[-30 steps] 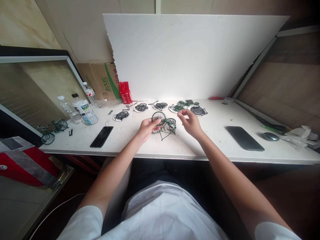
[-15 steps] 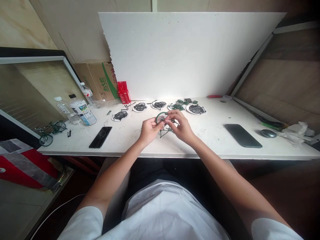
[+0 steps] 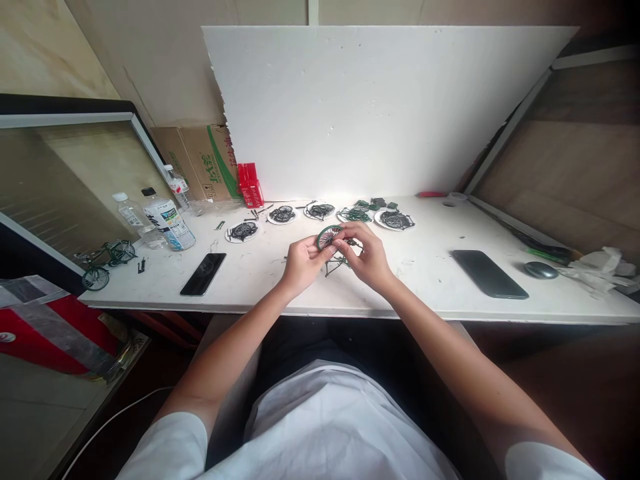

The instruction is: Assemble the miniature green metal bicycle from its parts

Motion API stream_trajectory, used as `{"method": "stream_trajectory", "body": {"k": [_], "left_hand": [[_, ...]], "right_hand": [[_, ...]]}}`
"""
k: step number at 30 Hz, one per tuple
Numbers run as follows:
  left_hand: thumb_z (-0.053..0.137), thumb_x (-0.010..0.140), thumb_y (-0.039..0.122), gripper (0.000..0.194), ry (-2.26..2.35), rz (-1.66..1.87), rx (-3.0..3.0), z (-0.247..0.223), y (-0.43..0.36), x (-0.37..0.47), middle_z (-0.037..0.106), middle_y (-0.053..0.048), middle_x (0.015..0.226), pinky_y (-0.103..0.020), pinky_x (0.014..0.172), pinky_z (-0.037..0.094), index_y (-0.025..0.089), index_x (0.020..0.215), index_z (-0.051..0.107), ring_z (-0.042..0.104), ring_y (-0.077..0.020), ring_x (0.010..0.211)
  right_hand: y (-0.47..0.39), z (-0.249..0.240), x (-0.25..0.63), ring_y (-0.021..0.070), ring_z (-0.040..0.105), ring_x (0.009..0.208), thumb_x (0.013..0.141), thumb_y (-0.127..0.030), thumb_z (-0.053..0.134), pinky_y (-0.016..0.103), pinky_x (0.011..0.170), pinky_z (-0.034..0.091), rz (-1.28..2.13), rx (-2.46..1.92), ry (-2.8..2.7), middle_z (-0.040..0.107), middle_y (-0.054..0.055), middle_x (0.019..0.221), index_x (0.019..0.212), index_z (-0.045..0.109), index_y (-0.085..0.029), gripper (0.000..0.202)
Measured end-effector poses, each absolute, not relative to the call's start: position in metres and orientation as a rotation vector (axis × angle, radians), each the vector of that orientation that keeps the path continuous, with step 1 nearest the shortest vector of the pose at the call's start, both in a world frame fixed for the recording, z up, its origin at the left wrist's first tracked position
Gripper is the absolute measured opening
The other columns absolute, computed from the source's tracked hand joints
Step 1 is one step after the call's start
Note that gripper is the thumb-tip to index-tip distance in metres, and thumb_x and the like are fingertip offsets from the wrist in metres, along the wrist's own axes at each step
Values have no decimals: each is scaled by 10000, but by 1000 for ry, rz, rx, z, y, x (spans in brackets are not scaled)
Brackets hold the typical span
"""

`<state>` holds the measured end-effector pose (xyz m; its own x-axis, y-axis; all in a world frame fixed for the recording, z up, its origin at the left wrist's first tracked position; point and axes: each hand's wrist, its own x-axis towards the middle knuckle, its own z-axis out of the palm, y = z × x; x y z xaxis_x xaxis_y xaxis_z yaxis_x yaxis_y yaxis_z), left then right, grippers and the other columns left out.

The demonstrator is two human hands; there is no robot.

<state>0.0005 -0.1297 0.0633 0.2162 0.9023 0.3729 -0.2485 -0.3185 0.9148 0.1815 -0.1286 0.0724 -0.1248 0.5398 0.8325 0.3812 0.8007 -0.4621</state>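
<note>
Above the middle of the table, a small green-rimmed spoked wheel point(image 3: 325, 236) stands tilted between my two hands. My left hand point(image 3: 303, 265) pinches its lower left side with thumb and fingers. On the opposite side my right hand point(image 3: 369, 256) has its thumb and fingertips closed on the wheel near the hub. A thin dark miniature bicycle frame point(image 3: 330, 271) shows just under the right fingers; whether it is attached to the wheel or lies on the table, I cannot tell. The fingers cover part of both.
Several white plates of small dark and green parts, such as the right plate point(image 3: 395, 228), line the back. An assembled model bicycle point(image 3: 107, 261) stands at the left, near bottles point(image 3: 170, 223) and a phone point(image 3: 203, 274). A dark flat slab point(image 3: 489, 273) and mouse point(image 3: 541, 270) are at right.
The view has shifted slightly, so everything sits a little further right. Both hands keep their hold on the wheel, and the wheel looks slightly turned.
</note>
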Motion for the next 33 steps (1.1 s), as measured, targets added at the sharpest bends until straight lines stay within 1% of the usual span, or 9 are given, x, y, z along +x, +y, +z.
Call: {"method": "stream_trajectory", "body": {"k": [4, 9, 12, 15, 19, 23, 28, 31, 33], "left_hand": [[922, 815, 449, 491, 683, 1365, 1403, 62, -130, 2, 828, -115, 1148, -361, 968, 618, 151, 1184, 794, 793, -250, 1029], [920, 822, 413, 442, 743, 1398, 1402, 63, -135, 3, 828, -109, 1091, -344, 942, 607, 152, 1148, 778, 790, -237, 980], [930, 814, 391, 435, 747, 1427, 1392, 65, -140, 6, 825, -118, 1114, -354, 962, 603, 162, 1144, 762, 790, -254, 1028], [922, 825, 376, 412, 747, 1473, 1427, 67, -145, 7, 817, -123, 1176, -370, 1004, 597, 182, 1149, 757, 786, -270, 1094], [890, 865, 368, 364, 754, 1532, 1494, 68, -148, 6, 812, -124, 1219, -395, 1046, 599, 195, 1159, 766, 785, -277, 1132], [900, 852, 352, 367, 768, 1539, 1474, 68, -150, 6, 806, -122, 1243, -430, 1094, 588, 206, 1163, 772, 771, -298, 1189], [905, 851, 353, 351, 753, 1524, 1425, 68, -153, 7, 789, -87, 1294, -422, 1119, 584, 240, 1153, 768, 744, -289, 1265], [894, 865, 368, 354, 760, 1569, 1477, 68, -154, 7, 792, -95, 1288, -429, 1102, 598, 232, 1160, 753, 759, -291, 1235], [880, 880, 371, 344, 770, 1603, 1520, 67, -153, 7, 793, -109, 1286, -432, 1086, 606, 221, 1157, 741, 769, -293, 1208]], "right_hand": [[-128, 72, 182, 303, 713, 1191, 1049, -452, 674, 534, 1054, 570, 153, -711, -1763, 770, 114, 1196, 1023, 729, -263, 198], [-128, 71, 183, 315, 695, 1257, 1063, -406, 654, 573, 1092, 551, 78, -673, -1769, 783, 100, 1262, 1031, 722, -284, 143], [-130, 71, 182, 330, 668, 1318, 1075, -392, 625, 608, 1131, 524, 47, -652, -1760, 784, 84, 1303, 1026, 711, -299, 136], [-133, 73, 180, 331, 656, 1332, 1073, -384, 627, 611, 1150, 506, 32, -647, -1733, 772, 80, 1335, 1014, 714, -301, 134], [-137, 75, 177, 332, 659, 1301, 1054, -428, 663, 606, 1146, 495, 61, -700, -1683, 757, 92, 1335, 981, 738, -288, 175], [-139, 73, 174, 337, 642, 1291, 1047, -466, 664, 610, 1137, 488, 80, -752, -1647, 747, 97, 1305, 952, 749, -280, 226], [-138, 67, 171, 342, 626, 1288, 1053, -414, 648, 603, 1090, 520, -15, -767, -1613, 735, 94, 1288, 960, 738, -292, 178], [-139, 64, 168, 347, 626, 1271, 1051, -376, 652, 616, 1088, 517, -133, -776, -1591, 724, 100, 1279, 984, 727, -301, 126], [-140, 62, 166, 343, 630, 1249, 1047, -358, 664, 606, 1058, 534, -155, -767, -1587, 715, 104, 1270, 1004, 725, -301, 94]]}}
